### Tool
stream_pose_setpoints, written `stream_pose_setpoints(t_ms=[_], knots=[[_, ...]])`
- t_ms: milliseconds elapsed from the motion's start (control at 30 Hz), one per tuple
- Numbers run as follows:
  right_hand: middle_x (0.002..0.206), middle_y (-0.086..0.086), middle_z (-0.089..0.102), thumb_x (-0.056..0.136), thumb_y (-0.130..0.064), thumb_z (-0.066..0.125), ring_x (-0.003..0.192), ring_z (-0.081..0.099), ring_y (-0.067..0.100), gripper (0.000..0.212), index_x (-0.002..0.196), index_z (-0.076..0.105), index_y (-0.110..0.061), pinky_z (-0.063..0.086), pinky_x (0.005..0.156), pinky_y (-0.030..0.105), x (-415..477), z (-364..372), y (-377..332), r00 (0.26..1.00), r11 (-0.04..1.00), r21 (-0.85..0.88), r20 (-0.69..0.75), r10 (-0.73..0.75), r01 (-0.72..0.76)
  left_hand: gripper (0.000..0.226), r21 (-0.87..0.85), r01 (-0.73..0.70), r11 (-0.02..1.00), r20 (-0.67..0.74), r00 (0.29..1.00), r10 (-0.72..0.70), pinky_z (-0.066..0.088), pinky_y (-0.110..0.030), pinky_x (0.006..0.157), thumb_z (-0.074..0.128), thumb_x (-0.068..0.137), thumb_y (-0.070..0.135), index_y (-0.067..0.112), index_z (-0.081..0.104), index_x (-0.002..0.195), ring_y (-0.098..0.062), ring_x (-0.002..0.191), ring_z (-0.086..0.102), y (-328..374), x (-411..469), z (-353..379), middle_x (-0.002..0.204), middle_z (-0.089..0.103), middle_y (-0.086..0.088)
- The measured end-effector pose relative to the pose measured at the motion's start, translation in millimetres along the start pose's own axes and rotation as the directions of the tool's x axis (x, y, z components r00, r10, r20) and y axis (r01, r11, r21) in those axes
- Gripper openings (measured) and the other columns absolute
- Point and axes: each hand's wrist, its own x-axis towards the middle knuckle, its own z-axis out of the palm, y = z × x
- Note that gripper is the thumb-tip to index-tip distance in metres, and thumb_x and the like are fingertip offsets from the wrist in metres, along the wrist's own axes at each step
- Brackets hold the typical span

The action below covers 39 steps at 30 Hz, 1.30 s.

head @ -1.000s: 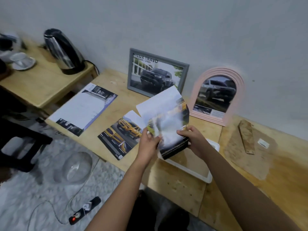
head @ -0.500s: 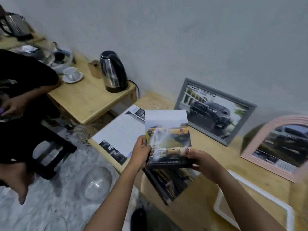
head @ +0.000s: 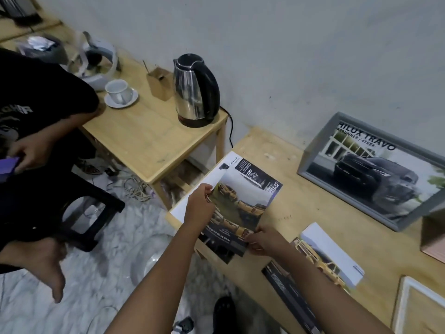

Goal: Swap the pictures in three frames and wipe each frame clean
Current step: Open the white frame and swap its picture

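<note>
At the left end of the wooden table point(head: 301, 196), left hand point(head: 199, 204): thumb and fingers pinch the far-left edge of the truck print point(head: 234, 213).
Right hand point(head: 261, 239): fingertips pinch the print's near-right corner and hold nothing else.
Truck print, location: held face up in both hands, low over the table's left end and above a larger brochure point(head: 257, 177) lying there. Contact with the brochure cannot be determined.
Risk, creasing: the sheet is thin and held only at two opposite points. In the inspector's judgement, uneven pull or a hard pinch could bend or dent it.
Risk, smudging: bare fingertips lie on the glossy face, so prints are likely to need wiping once it is framed.
Risk, drop: the print overhangs the table's front edge. If either hand lets go early it could slide to the floor.
Risk, mix-up: a second yellow-truck print point(head: 330, 256) lies flat just to the right and could be confused with this one.
Truck print, axis: the long axis runs from the person toward the wall, with the far end leaning slightly right. The dark caption band is at the near end.
Frames: a grey frame point(head: 313, 150) leans on the wall, loaded with a dark pickup picture. A white frame point(head: 407, 289) lies flat at lower right.
Side table: holds an electric kettle point(head: 195, 90).
</note>
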Motion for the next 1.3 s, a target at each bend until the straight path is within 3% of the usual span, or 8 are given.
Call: stream_pose_setpoints(t_ms=[133,367,567,833,933,1067,1233,1300], knots=[[0.071,0.003,0.064,0.090,-0.018,0.059,0.059,0.063,0.011,0.013,0.086,0.051,-0.009,0.046,0.050,0.018,13,11,-7,1.000,0.984,-0.177,-0.021,0.000,-0.004,0.053,0.050,0.007,0.999,0.031,0.999,-0.008,0.045,-0.025,0.056,0.047,0.080,-0.013,0.013,0.051,0.126,-0.017,0.077,0.057,-14,15,4,0.127,0.056,-0.008],[0.063,0.001,0.060,0.092,-0.027,0.053,0.050,0.053,0.009,0.029,0.066,0.055,-0.014,0.039,0.045,0.015,18,9,-7,0.997,0.923,-0.380,-0.014,-0.071,0.060,0.067,0.460,-0.102,0.882,0.185,0.983,0.017,0.031,-0.041,0.113,0.056,0.084,0.003,0.014,0.028,0.144,-0.029,0.139,0.024,-35,26,17,0.153,0.021,-0.012],[0.066,0.004,0.060,0.090,-0.011,0.049,0.061,0.056,0.019,0.023,0.068,0.050,-0.011,0.044,0.058,0.026,8,-44,11,0.923,0.975,-0.183,-0.338,-0.185,0.129,0.059,0.398,-0.207,0.894,0.156,0.975,0.156,0.020,-0.043,0.117,0.045,0.088,0.001,0.009,0.027,0.143,-0.028,0.145,0.006,-7,21,51,0.156,0.010,-0.012],[0.094,0.014,0.058,0.088,-0.009,0.052,0.083,0.048,0.026,0.002,0.088,0.051,-0.008,0.034,0.068,0.032,-39,-121,78,0.644,0.999,0.042,-0.764,0.046,-0.022,0.040,0.231,-0.421,0.877,0.445,0.847,0.289,0.039,-0.028,0.090,0.047,0.088,0.012,0.012,0.046,0.128,-0.022,0.116,0.045,39,-27,148,0.131,0.042,-0.007],[0.116,0.022,0.051,0.086,-0.016,0.056,0.106,0.049,0.038,0.031,0.111,0.051,0.000,0.040,0.089,0.040,-50,-130,112,0.580,0.975,0.131,-0.787,0.212,-0.179,0.043,0.252,-0.356,0.900,0.455,0.864,0.215,0.038,-0.030,0.091,0.052,0.089,0.018,0.010,0.044,0.131,-0.024,0.114,0.045,43,-49,172,0.127,0.044,-0.010],[0.118,0.020,0.049,0.086,-0.022,0.058,0.113,0.044,0.037,0.031,0.106,0.048,0.000,0.040,0.087,0.038,-57,-128,131,0.631,0.950,0.233,-0.710,0.312,-0.208,0.028,0.223,-0.302,0.927,0.461,0.870,0.173,0.031,-0.024,0.078,0.057,0.087,0.013,0.004,0.050,0.112,-0.021,0.096,0.042,40,-70,185,0.113,0.045,-0.012],[0.076,0.008,0.056,0.083,-0.016,0.063,0.069,0.054,0.021,0.020,0.086,0.051,0.000,0.038,0.048,0.021,-64,-133,132,0.687,0.929,0.360,-0.654,0.317,-0.086,0.020,0.146,-0.256,0.955,0.506,0.849,0.151,0.037,-0.023,0.069,0.064,0.079,0.006,0.008,0.056,0.097,-0.020,0.088,0.049,34,-76,190,0.095,0.052,-0.005],[0.063,0.009,0.062,0.083,-0.016,0.062,0.062,0.059,0.022,0.020,0.070,0.059,-0.002,0.044,0.051,0.017,-65,-135,136,0.717,0.936,0.348,-0.638,0.282,-0.059,0.010,0.095,-0.224,0.970,0.535,0.833,0.140,0.039,-0.017,0.060,0.063,0.081,0.005,0.012,0.059,0.087,-0.018,0.078,0.054,36,-78,188,0.082,0.058,-0.003]])
